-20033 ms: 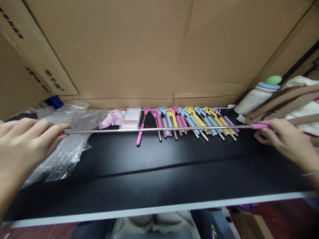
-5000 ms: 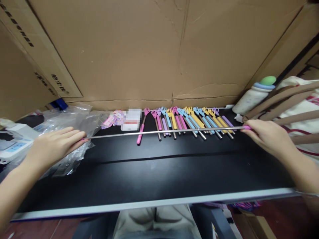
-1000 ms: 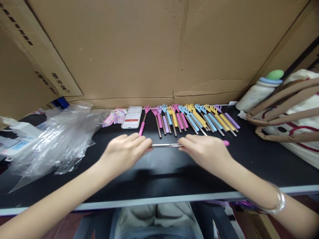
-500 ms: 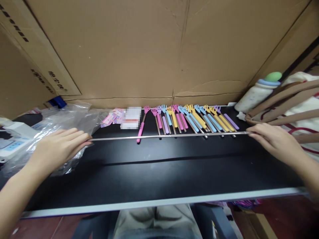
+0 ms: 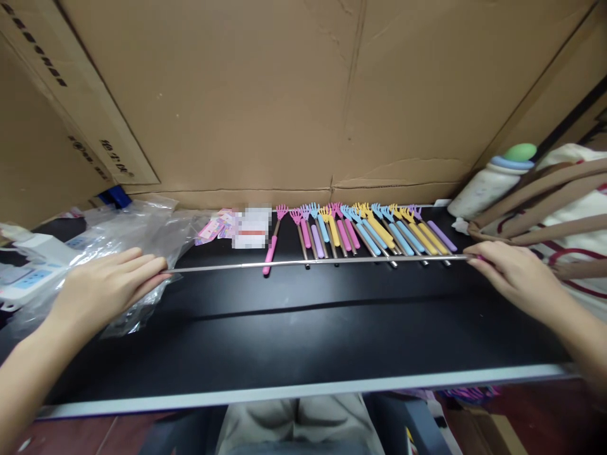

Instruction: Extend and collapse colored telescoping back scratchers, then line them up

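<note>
Long metal rod [image 5: 284, 263] between left hand [image 5: 111, 278] and right hand [image 5: 515, 273]

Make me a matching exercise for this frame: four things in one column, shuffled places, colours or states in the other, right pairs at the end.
Things:
1. metal rod
2. bottle
3. plastic bags
4. claw-headed sticks

Descriptions:
A. transparent, near the left hand
B. pink, purple, blue and yellow, lying in a row
C. white, with a green top
D. stretching between the left hand and the right hand

Pairs: 1-D, 2-C, 3-A, 4-B
</note>
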Action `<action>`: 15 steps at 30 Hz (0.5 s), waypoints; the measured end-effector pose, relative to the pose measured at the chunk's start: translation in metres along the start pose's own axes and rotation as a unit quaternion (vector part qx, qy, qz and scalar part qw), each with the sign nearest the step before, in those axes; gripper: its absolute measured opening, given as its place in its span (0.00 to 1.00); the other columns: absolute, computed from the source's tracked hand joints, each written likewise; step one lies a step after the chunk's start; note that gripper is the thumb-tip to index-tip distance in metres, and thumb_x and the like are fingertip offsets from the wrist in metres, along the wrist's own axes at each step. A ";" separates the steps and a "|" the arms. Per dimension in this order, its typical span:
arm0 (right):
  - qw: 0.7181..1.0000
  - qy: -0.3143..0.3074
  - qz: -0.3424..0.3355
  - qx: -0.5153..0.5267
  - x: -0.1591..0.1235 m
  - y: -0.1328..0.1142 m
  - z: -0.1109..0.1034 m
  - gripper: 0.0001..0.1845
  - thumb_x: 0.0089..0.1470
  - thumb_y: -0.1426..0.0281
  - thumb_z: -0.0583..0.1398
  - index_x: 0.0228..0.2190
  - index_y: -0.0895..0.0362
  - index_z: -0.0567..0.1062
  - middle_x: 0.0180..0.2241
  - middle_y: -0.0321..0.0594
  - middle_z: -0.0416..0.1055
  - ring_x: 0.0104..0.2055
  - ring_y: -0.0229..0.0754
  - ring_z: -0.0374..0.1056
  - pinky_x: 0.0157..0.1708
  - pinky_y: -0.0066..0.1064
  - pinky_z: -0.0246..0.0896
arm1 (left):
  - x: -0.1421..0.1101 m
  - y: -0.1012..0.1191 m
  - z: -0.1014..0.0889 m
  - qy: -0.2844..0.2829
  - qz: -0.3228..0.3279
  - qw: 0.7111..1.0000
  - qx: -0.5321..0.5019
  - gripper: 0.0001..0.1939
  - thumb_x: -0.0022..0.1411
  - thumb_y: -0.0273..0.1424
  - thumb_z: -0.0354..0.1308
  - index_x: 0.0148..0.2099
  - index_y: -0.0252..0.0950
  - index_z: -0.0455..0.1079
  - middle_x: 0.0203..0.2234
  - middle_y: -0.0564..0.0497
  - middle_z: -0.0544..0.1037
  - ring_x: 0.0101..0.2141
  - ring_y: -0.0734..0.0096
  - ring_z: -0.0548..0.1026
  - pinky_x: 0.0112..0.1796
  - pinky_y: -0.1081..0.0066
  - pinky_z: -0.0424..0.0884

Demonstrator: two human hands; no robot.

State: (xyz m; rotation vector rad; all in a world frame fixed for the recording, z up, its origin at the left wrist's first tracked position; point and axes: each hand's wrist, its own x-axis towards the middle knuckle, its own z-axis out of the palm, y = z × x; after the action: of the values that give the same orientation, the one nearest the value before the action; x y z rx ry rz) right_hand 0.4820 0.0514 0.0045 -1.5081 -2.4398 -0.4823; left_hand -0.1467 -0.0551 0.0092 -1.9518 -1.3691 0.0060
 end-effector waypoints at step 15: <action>0.975 0.040 -0.216 0.046 0.042 -0.231 -0.015 0.13 0.62 0.66 0.48 0.28 0.56 0.65 0.22 0.32 0.67 0.21 0.34 0.63 0.20 0.29 0.39 | 0.088 0.153 -0.059 0.117 0.133 0.964 -0.200 0.12 0.66 0.33 0.47 0.28 0.38 0.59 0.18 0.57 0.69 0.22 0.72 0.68 0.22 0.70 0.52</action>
State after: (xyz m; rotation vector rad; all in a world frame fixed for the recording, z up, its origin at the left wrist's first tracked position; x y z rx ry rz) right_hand 0.2563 -0.0161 -0.0020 -0.8986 -2.6821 -0.4860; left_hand 0.0386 -0.0408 0.0003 -2.3710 -0.9994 -0.3885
